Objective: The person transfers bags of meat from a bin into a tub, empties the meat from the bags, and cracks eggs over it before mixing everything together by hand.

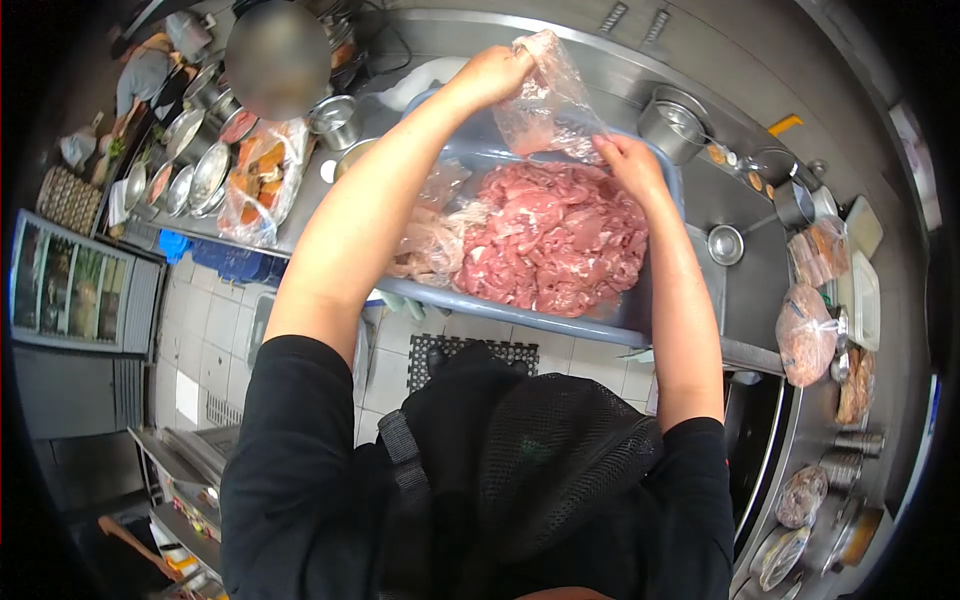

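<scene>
My left hand (500, 76) is closed on the gathered top of a clear plastic bag (548, 105), raised over the far side of a blue-grey tub (490, 306). At the bag's lower right edge, my right hand (630, 165) pinches the plastic. A little pink shows at the bag's bottom. Below both hands, a large heap of sliced raw pink meat (550, 235) fills the tub's middle and right. Paler pieces and crumpled clear plastic (435, 235) lie at its left end, partly behind my left forearm.
Metal pots (672, 125) and a small steel bowl (725, 245) stand right of the tub. Bagged food (806, 335) lies along the right counter. To the left are steel bowls (210, 178) and a bag of orange pieces (265, 180). Another person (150, 75) is at the far left.
</scene>
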Demonstrator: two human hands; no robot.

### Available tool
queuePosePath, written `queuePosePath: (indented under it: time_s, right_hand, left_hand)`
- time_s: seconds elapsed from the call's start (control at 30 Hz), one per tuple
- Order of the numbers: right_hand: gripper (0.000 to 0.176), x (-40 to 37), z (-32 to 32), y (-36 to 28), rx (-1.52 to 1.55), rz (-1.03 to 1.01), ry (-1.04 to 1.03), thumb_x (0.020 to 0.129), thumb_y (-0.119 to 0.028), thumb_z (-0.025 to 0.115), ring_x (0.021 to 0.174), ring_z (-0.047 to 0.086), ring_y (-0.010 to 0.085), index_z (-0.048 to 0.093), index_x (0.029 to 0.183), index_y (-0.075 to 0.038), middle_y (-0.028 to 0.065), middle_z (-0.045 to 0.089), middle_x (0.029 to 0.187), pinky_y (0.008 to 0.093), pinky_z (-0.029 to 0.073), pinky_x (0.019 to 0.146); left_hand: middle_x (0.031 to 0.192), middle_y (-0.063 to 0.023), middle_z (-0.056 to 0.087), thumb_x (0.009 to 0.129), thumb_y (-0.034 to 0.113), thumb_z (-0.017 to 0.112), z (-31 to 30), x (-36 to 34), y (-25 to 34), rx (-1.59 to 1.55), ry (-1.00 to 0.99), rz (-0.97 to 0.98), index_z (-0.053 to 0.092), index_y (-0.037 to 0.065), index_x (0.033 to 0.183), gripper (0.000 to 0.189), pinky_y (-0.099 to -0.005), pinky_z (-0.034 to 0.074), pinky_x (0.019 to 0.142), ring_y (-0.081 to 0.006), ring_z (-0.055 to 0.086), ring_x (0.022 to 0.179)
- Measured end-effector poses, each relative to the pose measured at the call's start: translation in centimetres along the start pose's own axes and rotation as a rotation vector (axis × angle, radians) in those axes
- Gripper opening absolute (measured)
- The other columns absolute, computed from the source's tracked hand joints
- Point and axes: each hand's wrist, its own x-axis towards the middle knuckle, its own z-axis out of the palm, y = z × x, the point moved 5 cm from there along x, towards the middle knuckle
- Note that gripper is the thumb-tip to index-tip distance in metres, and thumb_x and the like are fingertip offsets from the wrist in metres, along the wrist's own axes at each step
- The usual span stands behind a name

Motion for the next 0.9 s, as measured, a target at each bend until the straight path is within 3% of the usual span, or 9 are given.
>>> queuePosePath:
  time_s: [0.03, 0.1, 0.23, 0.33, 0.4, 0.53, 0.67, 0.77, 0.9]
  right_hand:
    - [0.025, 0.1, 0.7, -0.2, 0.007, -0.009, -0.013, 0.084, -0.026, 0.056, 0.069, 0.061, 0.024, 0.062, 0.098, -0.006, 0.0134, 0.064, 0.075, 0.0354, 0.047, 0.067]
    - [0.02, 0.0, 1.0, -0.9, 0.028, -0.067, 0.029, 0.084, -0.019, 0.056, 0.071, 0.062, 0.0268, 0.062, 0.097, -0.005, 0.0143, 0.064, 0.076, 0.0354, 0.047, 0.07]
    - [0.031, 0.4, 2.5, -1.0, -0.152, -0.137, 0.029, 0.08, -0.01, 0.056, 0.104, 0.056, 0.0306, 0.059, 0.111, -0.01, 0.0173, 0.058, 0.11, 0.0359, 0.045, 0.088]
    - [0.046, -0.3, 5.1, -4.1, -0.128, -0.3, -0.039, 0.075, -0.008, 0.059, 0.105, 0.055, 0.0277, 0.054, 0.12, -0.012, 0.0142, 0.053, 0.12, 0.0348, 0.045, 0.09]
    - [0.062, -2.0, 8.1, -8.1, -0.138, -0.381, -0.27, 0.074, -0.028, 0.068, 0.123, 0.042, 0.0317, 0.046, 0.129, -0.01, 0.0176, 0.044, 0.131, 0.0375, 0.035, 0.103]
    - [0.087, -5.0, 15.4, -14.6, -0.504, -0.534, -0.443, 0.066, -0.036, 0.075, 0.13, 0.032, 0.0385, 0.033, 0.138, -0.011, 0.0196, 0.023, 0.146, 0.0387, 0.033, 0.105]
    - [0.087, -2.8, 22.9, -14.4, -0.583, -0.538, -0.571, 0.065, -0.033, 0.076, 0.131, 0.03, 0.0372, 0.034, 0.138, -0.013, 0.0178, 0.02, 0.147, 0.0422, 0.032, 0.105]
    - [0.064, -0.8, 26.0, -13.5, -0.619, -0.423, -0.608, 0.071, -0.022, 0.069, 0.121, 0.044, 0.0354, 0.046, 0.129, -0.01, 0.0207, 0.038, 0.137, 0.041, 0.041, 0.097]
    - [0.029, 1.2, 23.3, -15.1, -0.346, -0.312, -0.502, 0.077, -0.013, 0.054, 0.095, 0.061, 0.0337, 0.061, 0.104, -0.005, 0.0203, 0.063, 0.099, 0.0404, 0.048, 0.084]
  left_hand:
    - [0.057, -0.0057, 0.053, 0.086, 0.059, 0.037, -0.6, -0.9, -0.2, -0.057, -0.003, 0.032, 0.056, 0.001, 0.063, 0.065, -0.0325, 0.041, 0.055, -0.0169, 0.051, 0.055]
    - [0.058, -0.0067, 0.055, 0.087, 0.052, 0.039, -1.7, -2.7, -1.3, -0.023, -0.009, 0.064, 0.057, 0.001, 0.065, 0.059, -0.0327, 0.042, 0.056, -0.0174, 0.053, 0.055]
    - [0.062, -0.0138, 0.06, 0.086, 0.046, 0.043, -3.3, -6.0, -5.1, 0.153, -0.056, -0.008, 0.061, 0.001, 0.07, 0.051, -0.0381, 0.045, 0.061, -0.0267, 0.059, 0.06]
    - [0.077, -0.0189, 0.063, 0.087, 0.041, 0.042, -3.6, -8.1, -8.8, 0.333, -0.07, -0.007, 0.063, 0.0, 0.084, 0.046, -0.0403, 0.046, 0.072, -0.0329, 0.062, 0.078]
    - [0.099, -0.0212, 0.061, 0.086, 0.029, 0.044, -4.0, -9.8, -9.6, 0.537, 0.08, 0.069, 0.06, 0.001, 0.103, 0.036, -0.0404, 0.044, 0.085, -0.0348, 0.057, 0.098]
    - [0.115, -0.0179, 0.055, 0.079, 0.01, 0.05, -6.1, -13.0, -7.8, 0.433, 0.262, 0.015, 0.055, 0.003, 0.115, 0.037, -0.0397, 0.042, 0.092, -0.0346, 0.052, 0.108]
    - [0.114, -0.0169, 0.056, 0.077, 0.007, 0.051, -7.2, -14.5, -9.4, 0.392, 0.334, -0.009, 0.055, 0.004, 0.115, 0.038, -0.0392, 0.042, 0.092, -0.0341, 0.052, 0.107]
    - [0.112, -0.0159, 0.057, 0.075, 0.006, 0.053, -6.8, -15.4, -11.3, 0.388, 0.303, 0.011, 0.057, 0.004, 0.113, 0.038, -0.0383, 0.043, 0.091, -0.0334, 0.053, 0.106]
    - [0.109, -0.0148, 0.058, 0.074, 0.006, 0.055, -6.9, -15.7, -12.2, 0.353, 0.33, 0.063, 0.06, 0.003, 0.109, 0.036, -0.0373, 0.043, 0.09, -0.032, 0.055, 0.104]
